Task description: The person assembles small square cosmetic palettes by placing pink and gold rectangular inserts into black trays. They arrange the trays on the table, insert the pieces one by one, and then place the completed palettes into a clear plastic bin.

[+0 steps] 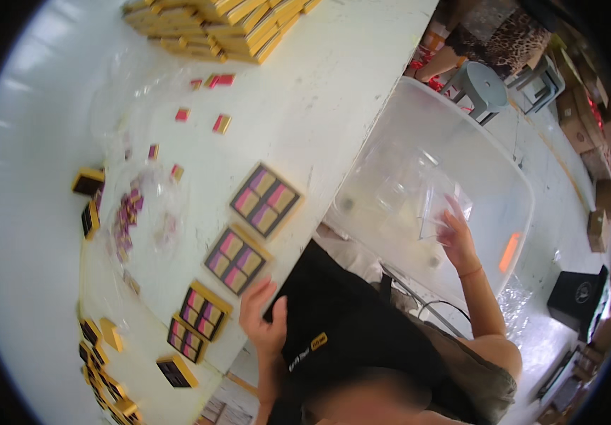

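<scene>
Over a large translucent plastic bin [525,212] to the right, my right hand [457,237] grips a clear plastic cover [431,212]. Its fingers are bent around the cover's edge, and the cover's exact shape is hard to make out. My left hand [261,315] is at the table edge, fingers apart, and holds nothing. Just beyond it lies a yellow-edged box [236,260] with four compartments of pink, purple and gold pieces. A similar filled box [266,200] sits farther off. Closer to me are two more filled boxes, one [206,309] partly over the other [186,338].
Yellow boxes are stacked high [227,28] at the table's far end. Loose small pieces [128,212] lie on plastic film at the left. An empty-looking box [176,371] and a heap of boxes [110,389] are near left. A grey stool [481,86] stands beyond the bin.
</scene>
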A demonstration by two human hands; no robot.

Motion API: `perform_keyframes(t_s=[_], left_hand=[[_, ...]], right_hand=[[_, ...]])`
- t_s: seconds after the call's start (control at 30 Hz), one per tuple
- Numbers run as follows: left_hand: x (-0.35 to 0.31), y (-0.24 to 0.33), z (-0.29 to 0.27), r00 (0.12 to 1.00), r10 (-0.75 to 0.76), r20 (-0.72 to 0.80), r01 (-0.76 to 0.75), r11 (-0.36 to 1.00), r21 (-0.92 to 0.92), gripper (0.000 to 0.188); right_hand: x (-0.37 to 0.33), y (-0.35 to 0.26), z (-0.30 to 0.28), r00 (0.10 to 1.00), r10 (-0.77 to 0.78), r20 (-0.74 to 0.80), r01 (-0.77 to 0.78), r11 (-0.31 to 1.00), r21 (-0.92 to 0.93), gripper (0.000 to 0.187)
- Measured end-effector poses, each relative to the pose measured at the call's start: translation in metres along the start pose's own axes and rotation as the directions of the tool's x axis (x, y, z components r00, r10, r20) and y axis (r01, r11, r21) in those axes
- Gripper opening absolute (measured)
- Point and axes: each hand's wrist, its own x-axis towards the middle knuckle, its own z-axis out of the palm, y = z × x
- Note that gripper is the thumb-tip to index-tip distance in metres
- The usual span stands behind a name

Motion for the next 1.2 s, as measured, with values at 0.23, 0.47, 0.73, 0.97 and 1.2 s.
perform_keyframes(t_s=[0.23,0.47,0.73,0.97,1.2], left_hand=[[0.023,0.019,0.015,0.967,0.251,0.048,-0.214,0.897,-0.386,0.136],[-0.038,0.005,-0.045,0.959,-0.062,-0.275,0.015,0.986,-0.168,0.132],[-0.063,-0.052,-0.116,0.914,-0.065,-0.400,0.024,0.994,-0.109,0.127],[-0.033,-0.075,-0.136,0.919,-0.338,-0.205,0.365,0.924,0.112,0.117],[-0.028,-0.083,-0.155,0.964,-0.258,-0.070,0.261,0.848,0.461,0.107]], right_hand=[[-0.038,0.026,0.201,0.330,0.382,0.863,-0.482,0.854,-0.194,0.082],[-0.099,0.081,0.298,0.282,0.600,0.748,-0.488,0.761,-0.427,0.070],[-0.108,0.108,0.313,0.462,0.267,0.846,-0.111,0.964,-0.244,0.025],[-0.085,0.078,0.295,0.468,0.161,0.869,-0.172,0.981,-0.089,0.022],[-0.079,0.078,0.287,0.576,0.144,0.805,-0.111,0.989,-0.097,0.020]])
